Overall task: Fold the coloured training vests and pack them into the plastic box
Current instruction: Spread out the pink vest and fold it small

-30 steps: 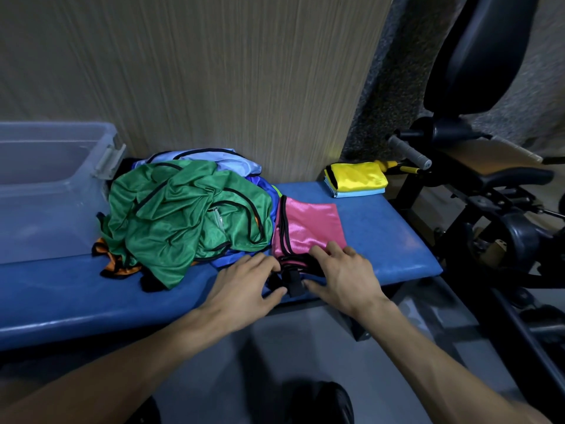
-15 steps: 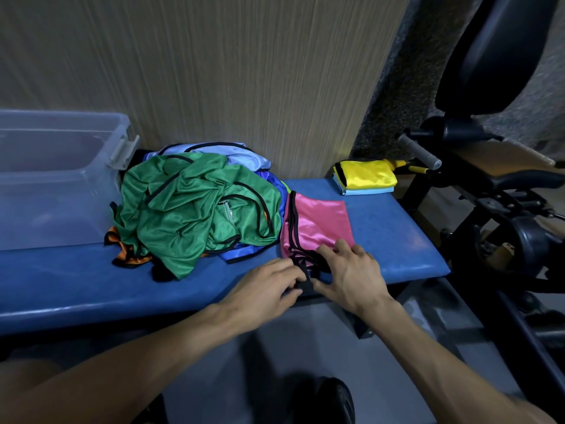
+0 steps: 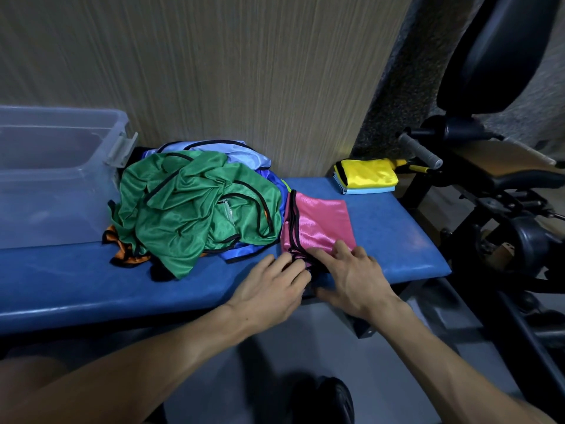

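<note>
Now the pink vest point(image 3: 318, 223) is pinched at the near bench point(image 3: 76, 280) edge

Its black-trimmed hem is pinched by the left hand point(image 3: 270, 290) and pressed flat by the right hand point(image 3: 351, 280); bare padding lies rightward; one plastic box point(image 3: 55, 179) sits left, two folded vests point(image 3: 365, 176) far right

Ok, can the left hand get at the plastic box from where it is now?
Probably yes, with a long reach. The left hand is at the pink vest's near edge, and the plastic box sits far left on the bench. The heaped green vest lies between them, so the arm would likely pass over it.
</note>
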The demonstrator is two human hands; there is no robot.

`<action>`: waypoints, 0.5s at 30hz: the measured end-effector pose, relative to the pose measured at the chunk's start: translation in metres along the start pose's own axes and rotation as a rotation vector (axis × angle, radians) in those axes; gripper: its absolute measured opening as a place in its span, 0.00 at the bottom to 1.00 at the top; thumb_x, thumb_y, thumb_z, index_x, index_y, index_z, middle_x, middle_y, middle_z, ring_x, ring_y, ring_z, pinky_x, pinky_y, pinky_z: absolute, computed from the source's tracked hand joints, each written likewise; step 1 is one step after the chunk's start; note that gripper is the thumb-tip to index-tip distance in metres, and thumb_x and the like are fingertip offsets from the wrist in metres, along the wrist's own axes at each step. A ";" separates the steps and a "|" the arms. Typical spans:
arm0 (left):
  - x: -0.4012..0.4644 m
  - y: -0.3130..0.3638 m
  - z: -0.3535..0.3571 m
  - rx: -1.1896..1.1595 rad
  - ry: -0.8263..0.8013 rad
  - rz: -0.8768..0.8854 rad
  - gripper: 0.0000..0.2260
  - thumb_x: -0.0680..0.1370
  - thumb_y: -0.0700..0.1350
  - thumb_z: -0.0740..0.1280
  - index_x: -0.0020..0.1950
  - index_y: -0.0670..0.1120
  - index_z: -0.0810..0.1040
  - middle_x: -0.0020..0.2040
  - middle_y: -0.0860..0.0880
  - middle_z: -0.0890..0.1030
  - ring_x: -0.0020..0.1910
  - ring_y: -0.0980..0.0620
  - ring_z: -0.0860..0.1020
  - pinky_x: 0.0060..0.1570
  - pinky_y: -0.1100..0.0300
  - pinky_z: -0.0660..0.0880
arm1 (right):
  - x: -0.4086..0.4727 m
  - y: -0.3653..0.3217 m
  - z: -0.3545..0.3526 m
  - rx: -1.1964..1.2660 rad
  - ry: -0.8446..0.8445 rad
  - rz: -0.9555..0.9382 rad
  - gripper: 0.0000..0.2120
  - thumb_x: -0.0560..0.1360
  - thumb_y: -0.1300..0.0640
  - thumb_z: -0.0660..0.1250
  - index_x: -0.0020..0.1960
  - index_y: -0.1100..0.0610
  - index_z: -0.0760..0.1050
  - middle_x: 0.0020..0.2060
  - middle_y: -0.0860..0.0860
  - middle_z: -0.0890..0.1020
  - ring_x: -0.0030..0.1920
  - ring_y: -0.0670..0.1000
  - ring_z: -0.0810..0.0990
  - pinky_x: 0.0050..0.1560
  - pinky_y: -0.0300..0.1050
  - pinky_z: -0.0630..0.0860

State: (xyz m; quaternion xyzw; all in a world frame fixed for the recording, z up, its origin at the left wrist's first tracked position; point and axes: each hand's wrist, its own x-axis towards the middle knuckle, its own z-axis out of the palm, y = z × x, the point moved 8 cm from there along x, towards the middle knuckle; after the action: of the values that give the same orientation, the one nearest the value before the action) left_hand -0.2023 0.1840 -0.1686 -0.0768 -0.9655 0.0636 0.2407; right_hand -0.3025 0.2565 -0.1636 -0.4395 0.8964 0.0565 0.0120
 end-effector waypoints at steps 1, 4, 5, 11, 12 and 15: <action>0.002 0.000 -0.003 -0.010 0.001 0.039 0.07 0.77 0.48 0.66 0.54 0.47 0.76 0.54 0.49 0.76 0.53 0.46 0.75 0.49 0.52 0.73 | 0.000 -0.001 0.001 -0.020 -0.012 -0.008 0.36 0.74 0.32 0.63 0.78 0.38 0.53 0.65 0.51 0.68 0.60 0.62 0.72 0.59 0.56 0.74; 0.010 -0.014 -0.008 -0.142 0.001 0.064 0.08 0.81 0.43 0.64 0.60 0.44 0.75 0.70 0.45 0.72 0.72 0.44 0.69 0.70 0.51 0.68 | 0.000 -0.004 0.003 -0.068 -0.037 -0.026 0.37 0.74 0.33 0.65 0.77 0.40 0.54 0.66 0.53 0.66 0.60 0.63 0.71 0.60 0.59 0.72; 0.014 -0.020 -0.007 -0.231 -0.040 0.035 0.08 0.83 0.43 0.63 0.61 0.43 0.74 0.73 0.44 0.69 0.75 0.45 0.65 0.74 0.53 0.63 | 0.000 -0.005 0.003 -0.085 -0.040 -0.036 0.37 0.74 0.33 0.65 0.77 0.41 0.54 0.67 0.53 0.65 0.60 0.63 0.71 0.61 0.59 0.71; 0.030 -0.046 0.011 -0.393 -0.326 -0.091 0.07 0.86 0.49 0.55 0.58 0.47 0.65 0.51 0.47 0.76 0.51 0.44 0.75 0.54 0.49 0.70 | -0.002 -0.006 0.004 -0.077 -0.037 -0.082 0.34 0.75 0.33 0.64 0.76 0.41 0.56 0.66 0.52 0.65 0.61 0.62 0.70 0.64 0.60 0.69; 0.031 -0.048 0.012 -0.380 -0.337 -0.087 0.07 0.86 0.49 0.55 0.57 0.47 0.65 0.49 0.47 0.75 0.49 0.44 0.74 0.52 0.48 0.70 | -0.002 -0.005 0.003 -0.048 -0.024 -0.089 0.33 0.75 0.33 0.64 0.75 0.40 0.57 0.65 0.51 0.67 0.60 0.62 0.70 0.63 0.59 0.70; 0.035 -0.053 0.014 -0.370 -0.325 -0.067 0.08 0.86 0.50 0.55 0.59 0.47 0.67 0.49 0.51 0.74 0.52 0.48 0.71 0.55 0.49 0.69 | -0.001 0.006 -0.003 0.082 0.014 -0.061 0.32 0.74 0.36 0.67 0.73 0.43 0.61 0.62 0.47 0.71 0.60 0.59 0.72 0.60 0.55 0.72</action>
State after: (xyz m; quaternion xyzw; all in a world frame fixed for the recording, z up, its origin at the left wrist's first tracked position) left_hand -0.2452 0.1373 -0.1563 -0.0763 -0.9887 -0.1109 0.0661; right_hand -0.3068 0.2603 -0.1604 -0.4661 0.8842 0.0164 0.0254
